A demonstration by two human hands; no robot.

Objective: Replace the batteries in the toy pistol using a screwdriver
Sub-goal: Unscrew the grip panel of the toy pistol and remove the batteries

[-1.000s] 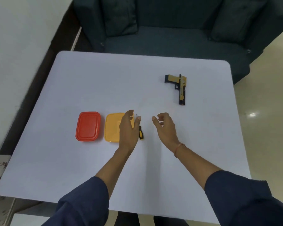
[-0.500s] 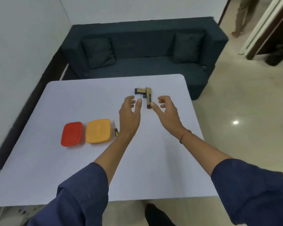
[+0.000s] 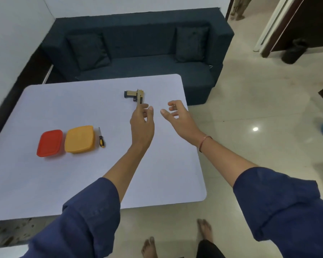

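The toy pistol [image 3: 139, 96] lies on the white table [image 3: 82, 174] just above centre frame. Its long axis runs up and down the picture, with the near end at the left hand [image 3: 142, 125], whose loosely open, empty fingers reach it; whether they touch cannot be told. The right hand [image 3: 178, 116], open with fingers spread, hovers to the right, farther off.

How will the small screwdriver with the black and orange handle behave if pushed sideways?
The small black-and-orange-handled screwdriver lies on the smooth white table, and its handle looks rounded, so it may roll. It looks thin and short, so probably light. Its metal shaft is likely stiff.
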